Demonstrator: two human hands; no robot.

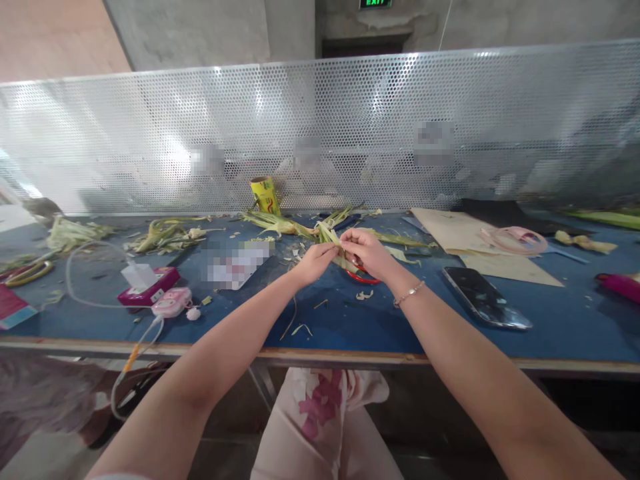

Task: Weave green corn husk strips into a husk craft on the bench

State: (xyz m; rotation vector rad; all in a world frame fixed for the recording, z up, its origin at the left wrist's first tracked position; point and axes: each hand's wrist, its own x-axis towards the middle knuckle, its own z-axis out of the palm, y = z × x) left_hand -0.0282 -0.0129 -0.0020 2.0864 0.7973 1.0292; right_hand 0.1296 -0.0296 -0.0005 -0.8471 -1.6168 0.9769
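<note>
My left hand and my right hand meet over the middle of the table, fingers pinched together. Both grip pale green husk strips, which look like corn husk and fan out beyond the fingertips. A silver bracelet circles my right wrist. Under the right hand, a red loop like a scissors handle shows in part; the rest is covered. More husk lies just behind my hands, and small husk scraps are strewn in front of them.
A perforated metal screen rises behind the blue table. Near it stands a yellow tube. To the right lie brown card and a phone; to the left, a pink power block, cables and husk piles.
</note>
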